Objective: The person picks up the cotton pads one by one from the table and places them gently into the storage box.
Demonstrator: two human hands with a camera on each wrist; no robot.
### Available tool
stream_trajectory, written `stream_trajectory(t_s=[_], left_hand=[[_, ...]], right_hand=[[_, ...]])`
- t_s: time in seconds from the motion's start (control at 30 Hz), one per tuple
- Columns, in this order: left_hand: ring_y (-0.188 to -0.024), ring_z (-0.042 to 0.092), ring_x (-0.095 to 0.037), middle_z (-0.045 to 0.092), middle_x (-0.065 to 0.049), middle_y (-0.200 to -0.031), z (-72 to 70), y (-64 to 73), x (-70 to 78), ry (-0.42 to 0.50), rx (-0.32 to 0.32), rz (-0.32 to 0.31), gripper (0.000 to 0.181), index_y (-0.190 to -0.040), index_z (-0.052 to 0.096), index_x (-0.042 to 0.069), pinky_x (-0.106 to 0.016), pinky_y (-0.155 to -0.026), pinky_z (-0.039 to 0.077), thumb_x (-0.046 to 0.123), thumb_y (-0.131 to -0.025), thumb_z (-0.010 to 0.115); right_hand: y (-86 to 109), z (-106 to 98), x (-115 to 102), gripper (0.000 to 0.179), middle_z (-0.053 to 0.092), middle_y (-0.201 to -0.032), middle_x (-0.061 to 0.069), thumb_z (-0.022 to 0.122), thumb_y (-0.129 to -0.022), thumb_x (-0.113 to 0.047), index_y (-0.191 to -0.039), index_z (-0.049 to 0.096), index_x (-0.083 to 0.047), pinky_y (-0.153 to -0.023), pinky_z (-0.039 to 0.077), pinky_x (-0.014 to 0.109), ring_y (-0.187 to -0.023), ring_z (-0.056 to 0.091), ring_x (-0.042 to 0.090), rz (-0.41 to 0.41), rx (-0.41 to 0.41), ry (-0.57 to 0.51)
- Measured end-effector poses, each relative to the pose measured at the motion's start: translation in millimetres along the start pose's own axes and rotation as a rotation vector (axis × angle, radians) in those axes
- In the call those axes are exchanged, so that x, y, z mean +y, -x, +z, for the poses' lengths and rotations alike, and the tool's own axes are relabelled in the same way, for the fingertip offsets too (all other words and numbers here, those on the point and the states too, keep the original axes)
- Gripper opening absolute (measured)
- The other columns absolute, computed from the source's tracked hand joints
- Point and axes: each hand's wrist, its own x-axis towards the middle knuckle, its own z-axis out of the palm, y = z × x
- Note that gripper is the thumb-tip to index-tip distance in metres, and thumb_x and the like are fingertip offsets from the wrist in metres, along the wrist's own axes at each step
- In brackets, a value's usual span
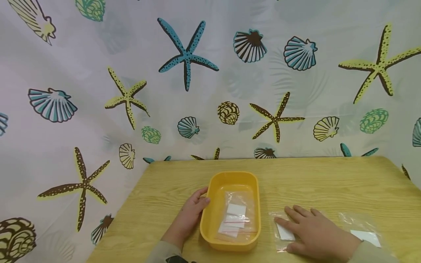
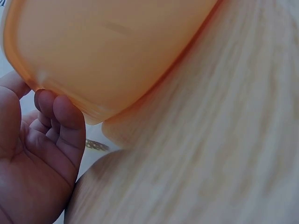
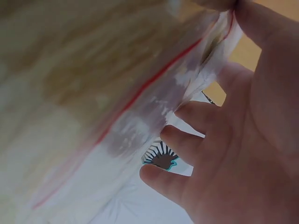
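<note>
Steadying the yellow box (image 1: 234, 179) seems to occupy your left hand (image 1: 189, 215), fingers gripping the side; your right hand (image 1: 314, 233) lies, fingers spread, over a bag (image 1: 285, 233) on the worktop (image 1: 283, 182) beside the box. Lifting that bag next would need pinching.

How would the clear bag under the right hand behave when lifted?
The clear bag is probably floppy, since its film looks wrinkled. It seems light, with a flat white piece inside. Its glossy plastic may be slippery.

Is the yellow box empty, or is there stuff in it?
The yellow box isn't empty: the head view shows clear bags with white pieces lying inside.
</note>
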Motion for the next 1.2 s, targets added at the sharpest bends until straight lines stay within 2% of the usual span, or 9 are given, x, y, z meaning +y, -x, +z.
stream_trajectory(t_s=[0.3, 0.6, 0.8, 1.2], left_hand=[[-0.114, 0.063, -0.027, 0.062, -0.017, -0.130, -1.1, -1.8, -2.4, 0.010, 0.017, -0.010, 0.056, -0.157, 0.034, 0.010, -0.035, -0.092, 0.054, 0.030, -0.107, 0.052], [-0.114, 0.064, -0.028, 0.062, -0.019, -0.131, -0.8, -2.0, -3.1, 0.031, 0.013, -0.013, 0.055, -0.157, 0.034, 0.011, -0.036, -0.091, 0.055, 0.029, -0.107, 0.052], [-0.114, 0.063, -0.028, 0.062, -0.018, -0.130, -1.3, -3.0, -3.0, 0.024, 0.014, -0.009, 0.056, -0.157, 0.035, 0.011, -0.036, -0.091, 0.055, 0.030, -0.107, 0.053], [-0.118, 0.062, -0.030, 0.061, -0.019, -0.135, -0.4, -1.9, -2.4, 0.042, 0.012, 0.004, 0.057, -0.157, 0.034, 0.009, -0.036, -0.093, 0.054, 0.028, -0.107, 0.053]], right_hand=[[0.5, 0, 1, 0.071, 0.043, -0.157, 0.007, 0.040, -0.101, -0.066, -0.156, 0.042, -0.021, -0.099, 0.039, 0.070, -0.141, 0.039, 0.041, -0.025, 0.036, -0.004], [1.2, -1, 0, 0.056, 0.046, -0.155, 0.007, 0.045, -0.107, -0.044, -0.153, 0.047, -0.012, -0.100, 0.040, 0.067, -0.140, 0.041, 0.039, -0.039, 0.054, 0.046], [0.1, -2, 1, 0.053, 0.047, -0.154, 0.007, 0.043, -0.108, -0.043, -0.152, 0.048, -0.013, -0.100, 0.041, 0.065, -0.140, 0.041, 0.038, -0.040, 0.110, 0.069], [-10.9, -15, -12, 0.051, 0.044, -0.156, 0.002, 0.047, -0.108, -0.038, -0.154, 0.046, -0.015, -0.106, 0.039, 0.059, -0.141, 0.041, 0.033, 0.019, 0.272, 0.103]])
